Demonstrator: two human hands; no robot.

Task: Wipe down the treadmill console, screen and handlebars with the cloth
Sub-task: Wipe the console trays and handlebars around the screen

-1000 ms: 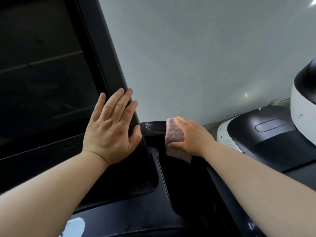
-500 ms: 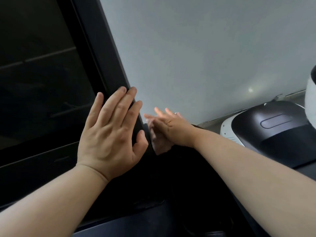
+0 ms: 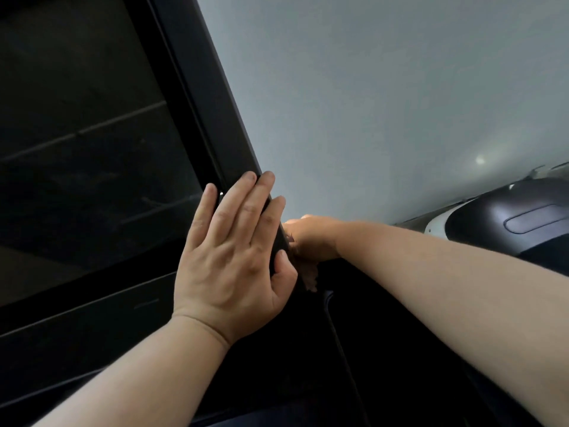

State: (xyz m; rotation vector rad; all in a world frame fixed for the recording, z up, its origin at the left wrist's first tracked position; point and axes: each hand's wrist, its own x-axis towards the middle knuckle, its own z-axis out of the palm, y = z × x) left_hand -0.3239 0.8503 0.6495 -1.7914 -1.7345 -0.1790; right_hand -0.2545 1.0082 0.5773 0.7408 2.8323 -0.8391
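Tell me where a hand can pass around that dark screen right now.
Free: the dark glass screen left of the flat left hand, and the black console ledge below it. Crowded: the screen's lower right edge, where the right hand presses a pinkish cloth behind the frame.

Your left hand [image 3: 234, 254] lies flat, fingers [image 3: 243, 195] spread and pointing up, thumb tucked beside the palm. Your right hand [image 3: 311, 238] reaches across behind it, wrist bent, its fingers hidden from view.
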